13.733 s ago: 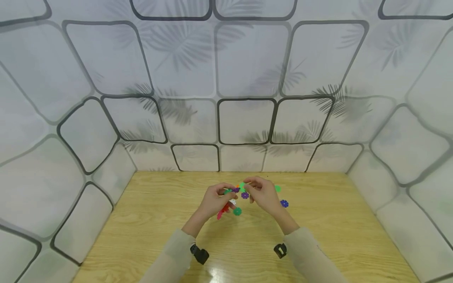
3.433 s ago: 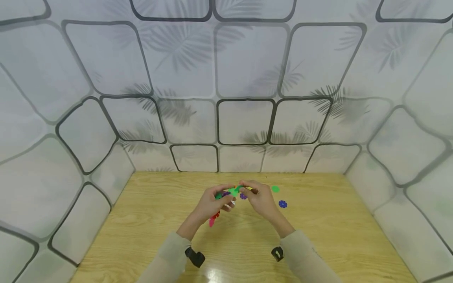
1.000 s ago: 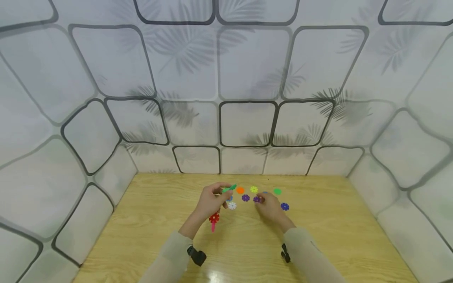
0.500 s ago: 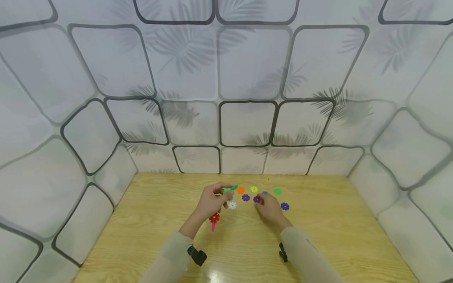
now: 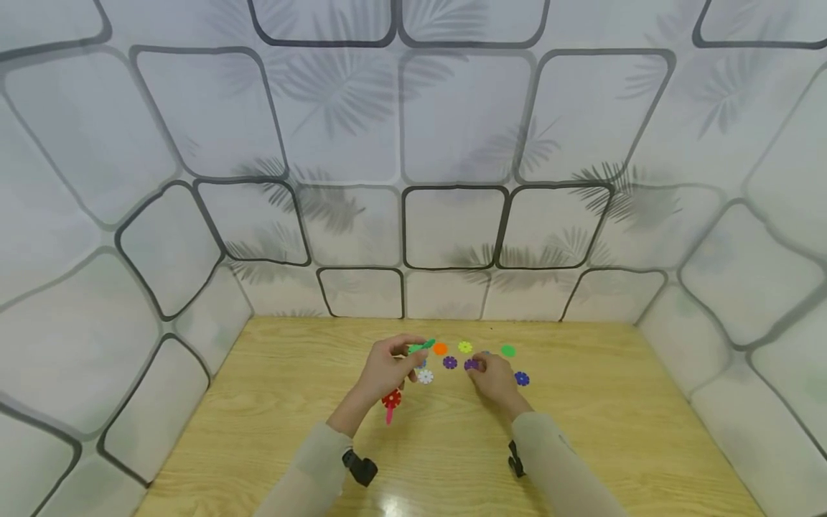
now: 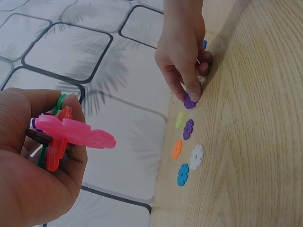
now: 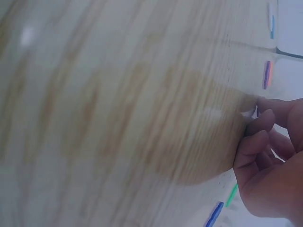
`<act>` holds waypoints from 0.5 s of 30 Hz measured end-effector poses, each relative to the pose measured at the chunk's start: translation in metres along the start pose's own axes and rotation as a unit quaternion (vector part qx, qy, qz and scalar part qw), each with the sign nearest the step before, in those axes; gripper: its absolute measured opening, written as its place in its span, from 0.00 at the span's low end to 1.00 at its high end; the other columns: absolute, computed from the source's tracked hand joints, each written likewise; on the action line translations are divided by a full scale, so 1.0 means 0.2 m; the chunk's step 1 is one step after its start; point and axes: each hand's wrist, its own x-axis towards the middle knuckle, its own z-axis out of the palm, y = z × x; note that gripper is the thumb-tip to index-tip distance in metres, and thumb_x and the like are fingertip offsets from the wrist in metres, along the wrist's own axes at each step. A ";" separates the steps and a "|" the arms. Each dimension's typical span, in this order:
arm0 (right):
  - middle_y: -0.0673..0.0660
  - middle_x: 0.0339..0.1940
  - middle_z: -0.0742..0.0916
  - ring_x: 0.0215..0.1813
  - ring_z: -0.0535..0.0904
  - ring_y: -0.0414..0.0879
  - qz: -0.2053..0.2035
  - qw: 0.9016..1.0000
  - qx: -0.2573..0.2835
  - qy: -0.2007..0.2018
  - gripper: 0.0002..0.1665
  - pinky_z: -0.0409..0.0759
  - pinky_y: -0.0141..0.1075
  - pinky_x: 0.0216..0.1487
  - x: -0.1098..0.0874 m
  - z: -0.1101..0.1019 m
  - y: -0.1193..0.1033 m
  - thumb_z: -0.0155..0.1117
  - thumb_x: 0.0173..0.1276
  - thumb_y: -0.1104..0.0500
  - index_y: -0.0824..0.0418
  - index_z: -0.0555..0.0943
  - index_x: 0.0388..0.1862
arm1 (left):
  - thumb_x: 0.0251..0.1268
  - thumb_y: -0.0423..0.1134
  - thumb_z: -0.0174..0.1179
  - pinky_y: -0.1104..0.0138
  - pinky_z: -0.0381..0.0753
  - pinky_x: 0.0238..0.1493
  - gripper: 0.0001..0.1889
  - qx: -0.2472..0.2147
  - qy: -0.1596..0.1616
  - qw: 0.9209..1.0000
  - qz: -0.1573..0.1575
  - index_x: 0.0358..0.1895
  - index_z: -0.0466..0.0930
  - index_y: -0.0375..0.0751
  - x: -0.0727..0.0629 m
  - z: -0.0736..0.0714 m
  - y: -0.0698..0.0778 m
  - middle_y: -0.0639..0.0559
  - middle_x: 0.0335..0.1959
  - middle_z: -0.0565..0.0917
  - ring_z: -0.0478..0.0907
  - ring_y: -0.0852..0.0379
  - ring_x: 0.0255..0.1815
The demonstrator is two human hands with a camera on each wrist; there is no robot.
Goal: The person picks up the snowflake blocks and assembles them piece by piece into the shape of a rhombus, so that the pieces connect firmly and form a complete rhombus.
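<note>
In the head view my left hand [image 5: 381,370] holds a joined cluster of notched plastic snowflake discs. The left wrist view shows a pink disc [image 6: 75,131] sticking out of this cluster, slotted across a red disc [image 6: 56,156]. Behind them are green and dark discs, partly hidden by the fingers. A green disc [image 5: 428,344] stands at the cluster's far end, by the index fingertip. My right hand [image 5: 496,379] is low at the table, thumb and fingertips pinching the edge of a purple disc [image 6: 190,102].
Loose discs lie on the wooden table [image 5: 452,459]: orange [image 5: 440,349], yellow [image 5: 465,347], another purple [image 5: 449,362], white [image 5: 425,376], light green [image 5: 508,350] and dark blue [image 5: 522,378]. A light blue disc [image 6: 183,174] is near the left hand. A patterned wall covering [image 5: 452,294] borders the table.
Earlier both hands worked together at the cluster, and green discs were added to it. The right hand then moved right and down to the purple disc. In the last second both hands barely move.
</note>
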 end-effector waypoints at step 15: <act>0.64 0.38 0.89 0.23 0.75 0.43 0.046 0.985 0.164 -0.033 0.12 0.74 0.30 0.23 -0.03 -0.08 -0.11 0.62 0.79 0.62 0.69 0.82 0.53 | 0.75 0.37 0.66 0.72 0.76 0.16 0.17 -0.013 -0.008 1.000 -0.017 0.63 0.84 0.36 0.00 0.00 0.00 0.46 0.36 0.88 0.87 0.52 0.22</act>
